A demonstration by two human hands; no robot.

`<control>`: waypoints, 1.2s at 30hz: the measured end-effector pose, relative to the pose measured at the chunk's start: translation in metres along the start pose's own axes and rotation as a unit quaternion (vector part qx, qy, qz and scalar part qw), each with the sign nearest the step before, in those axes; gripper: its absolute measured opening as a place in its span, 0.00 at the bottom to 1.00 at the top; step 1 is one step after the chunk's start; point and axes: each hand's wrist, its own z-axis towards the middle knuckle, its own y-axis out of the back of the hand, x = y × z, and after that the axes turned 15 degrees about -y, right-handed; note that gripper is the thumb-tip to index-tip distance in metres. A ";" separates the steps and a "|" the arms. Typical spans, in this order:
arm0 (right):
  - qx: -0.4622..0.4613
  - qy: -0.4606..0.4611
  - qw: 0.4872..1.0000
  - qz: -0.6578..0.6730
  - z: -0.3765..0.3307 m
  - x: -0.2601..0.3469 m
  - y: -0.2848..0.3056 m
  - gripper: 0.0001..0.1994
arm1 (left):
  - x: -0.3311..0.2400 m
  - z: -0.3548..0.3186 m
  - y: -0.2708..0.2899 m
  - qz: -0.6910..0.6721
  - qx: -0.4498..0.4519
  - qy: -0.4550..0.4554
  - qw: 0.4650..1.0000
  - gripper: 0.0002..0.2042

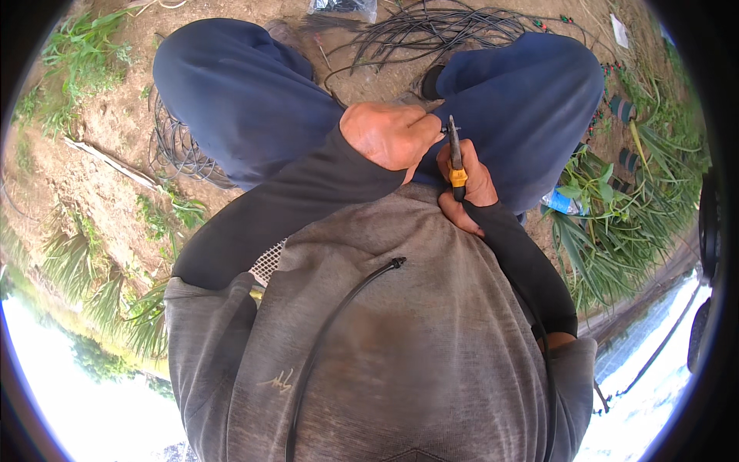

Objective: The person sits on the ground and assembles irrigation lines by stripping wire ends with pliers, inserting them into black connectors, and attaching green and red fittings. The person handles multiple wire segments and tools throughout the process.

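My left hand (392, 135) is closed, knuckles up, in front of my lap. A thin black tube (333, 94) runs into it from the far side, and a small dark end pokes out by the fingertips. Close by on the right, my right hand (479, 185) is wrapped round a pointed hand tool (456, 158) with a grey metal tip and a yellow and black handle. The tip points away from me, right beside the dark end at my left fingers. Whether the tip touches it I cannot tell.
A heap of black tubing (431, 31) lies on the dirt beyond my bent knees, near a clear plastic bag (342, 8). More coiled tubing (181, 146) is beside my left knee. Green plants (616, 223) and a blue-labelled bottle (562, 202) are at the right. A black cord (331, 316) hangs over my shirt.
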 end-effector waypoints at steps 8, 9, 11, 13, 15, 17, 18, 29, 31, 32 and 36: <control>-0.081 0.061 0.988 0.120 0.001 0.007 -0.002 0.30 | 0.002 0.008 0.006 0.025 -0.083 -0.024 0.996 0.12; -0.083 0.072 0.983 0.144 0.003 0.005 0.000 0.30 | 0.001 0.008 0.007 0.034 -0.095 -0.036 0.994 0.13; -0.082 0.079 0.973 0.202 0.004 -0.002 0.002 0.29 | -0.001 0.010 0.006 0.044 -0.104 -0.039 0.993 0.13; -0.067 0.064 0.959 0.268 0.004 -0.001 0.006 0.28 | -0.003 0.012 0.005 0.053 -0.096 -0.023 0.994 0.12; -0.053 0.065 0.935 0.343 0.005 0.005 0.009 0.27 | -0.003 0.013 0.003 0.051 -0.086 -0.011 0.995 0.12; -0.055 0.062 0.933 0.350 0.007 0.011 0.015 0.26 | -0.002 0.014 0.003 0.046 -0.078 0.005 0.996 0.11; -0.057 0.061 0.932 0.353 0.009 0.013 0.018 0.26 | -0.001 0.015 0.003 0.042 -0.075 0.014 0.996 0.10; 0.194 -0.055 0.810 0.550 0.073 0.061 0.020 0.17 | -0.018 0.065 0.058 -0.552 -0.277 0.195 0.762 0.18; 0.192 -0.027 0.778 0.597 0.091 0.063 0.014 0.14 | -0.022 0.064 0.061 -0.580 -0.277 0.168 0.748 0.19; 0.198 -0.015 0.738 0.644 0.097 0.063 0.011 0.13 | -0.027 0.056 0.066 -0.578 -0.276 0.193 0.743 0.19; 0.120 0.056 0.667 0.733 0.123 0.044 0.031 0.12 | -0.019 0.020 0.103 -0.599 -0.350 0.200 0.692 0.16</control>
